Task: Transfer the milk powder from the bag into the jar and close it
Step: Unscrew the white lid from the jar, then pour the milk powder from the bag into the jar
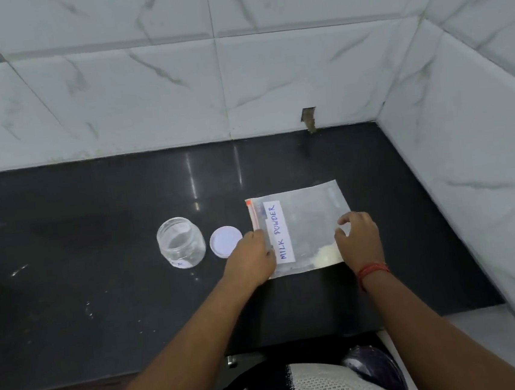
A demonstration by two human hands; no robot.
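The bench (103, 304) is bare on its left side, and walls close in at the back and right. My left hand (252, 256) pinches the bag (309, 221) by its zip end, and my right hand (359, 241) rests loosely curled on its other end. The open jar (181, 243) and lid (225, 241) sit just left of the bag.

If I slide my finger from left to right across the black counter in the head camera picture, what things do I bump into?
jar → lid → left hand → milk powder bag → right hand
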